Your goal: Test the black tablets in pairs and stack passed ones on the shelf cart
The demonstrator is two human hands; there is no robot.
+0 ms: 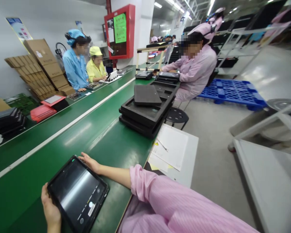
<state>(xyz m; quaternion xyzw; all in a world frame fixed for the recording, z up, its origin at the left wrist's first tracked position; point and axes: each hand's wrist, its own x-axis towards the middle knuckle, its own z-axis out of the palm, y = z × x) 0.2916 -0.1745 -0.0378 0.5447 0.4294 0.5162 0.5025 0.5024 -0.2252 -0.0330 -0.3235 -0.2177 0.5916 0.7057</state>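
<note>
A black-framed tablet [75,194] is tilted above the green work surface, its screen showing what looks like a camera display with a bright band. My left hand [50,207] holds its left edge, the fingers partly hidden behind it. At the tablet's upper right edge, my right hand [91,162] grips the frame, with some fingertips out of sight behind it. The pink sleeve of my right arm reaches in from the lower right.
Stacked black trays [145,110] with a dark foam piece stand ahead on the green bench [106,142]. Papers lie on a white board [191,152] to the right. A person in pink sits beyond the trays; two people stand or sit across the bench.
</note>
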